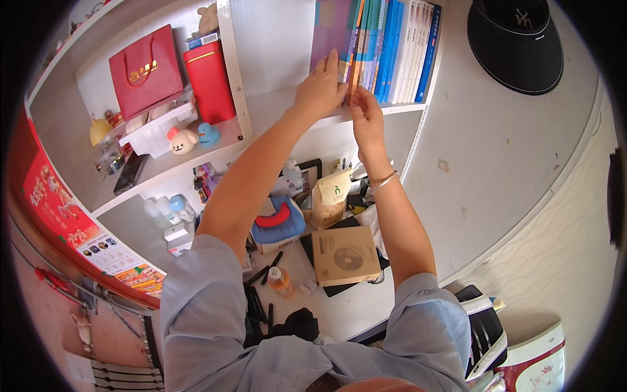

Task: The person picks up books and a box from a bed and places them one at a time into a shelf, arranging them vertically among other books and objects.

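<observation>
A row of upright books (392,49) fills the right part of a white shelf compartment, with blue and white spines at the right and mixed colours at the left. My left hand (321,85) lies against the purple cover (333,29) of the leftmost book, fingers pointing up. At the lower front edge of the orange and brown spines (356,73) is my right hand (367,110), fingers bent against them; a silver bangle is on that wrist. Whether either hand grips a book is hard to tell.
Left of a white divider (234,68) stand a red gift bag (147,73), a red box (210,81) and small figures. Below, the desk holds a fan's cardboard box (347,256), an orange bottle (279,280) and a food pouch (331,198). A black visor (517,54) is at upper right.
</observation>
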The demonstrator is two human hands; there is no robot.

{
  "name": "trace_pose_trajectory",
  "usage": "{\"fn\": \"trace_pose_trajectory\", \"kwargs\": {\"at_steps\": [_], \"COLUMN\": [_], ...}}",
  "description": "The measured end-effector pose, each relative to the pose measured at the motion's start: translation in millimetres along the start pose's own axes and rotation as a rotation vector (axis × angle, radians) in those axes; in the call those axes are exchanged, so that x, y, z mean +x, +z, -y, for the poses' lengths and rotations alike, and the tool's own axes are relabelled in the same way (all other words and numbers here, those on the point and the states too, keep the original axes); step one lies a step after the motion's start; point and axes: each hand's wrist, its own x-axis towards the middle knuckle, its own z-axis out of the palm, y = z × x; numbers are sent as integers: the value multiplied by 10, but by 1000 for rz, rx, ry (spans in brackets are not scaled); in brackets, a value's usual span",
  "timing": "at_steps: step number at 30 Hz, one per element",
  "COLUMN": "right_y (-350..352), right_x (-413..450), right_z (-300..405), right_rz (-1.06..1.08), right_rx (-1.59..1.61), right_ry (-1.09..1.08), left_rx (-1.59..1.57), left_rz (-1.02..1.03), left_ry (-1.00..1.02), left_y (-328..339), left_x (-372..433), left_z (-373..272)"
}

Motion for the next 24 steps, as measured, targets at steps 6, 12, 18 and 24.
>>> {"fn": "trace_pose_trajectory", "kwargs": {"at_steps": [6, 12, 18, 24], "right_y": [-116, -320, -627, -740], "right_x": [-192, -688, -1571, -2494], "right_z": [206, 540, 745, 1110], "right_rz": [-86, -69, -21, -85], "right_rx": [151, 254, 271, 278], "right_ry": [120, 111, 90, 211], "left_rx": [-159, -535, -862, -1075], "left_rz": [-70, 1, 116, 205], "left_ry": [50, -29, -96, -197], "left_y": [-54, -504, -804, -922], "left_x": [-289, -1061, -2100, -2920], "left_z": [15, -194, -508, -649]}}
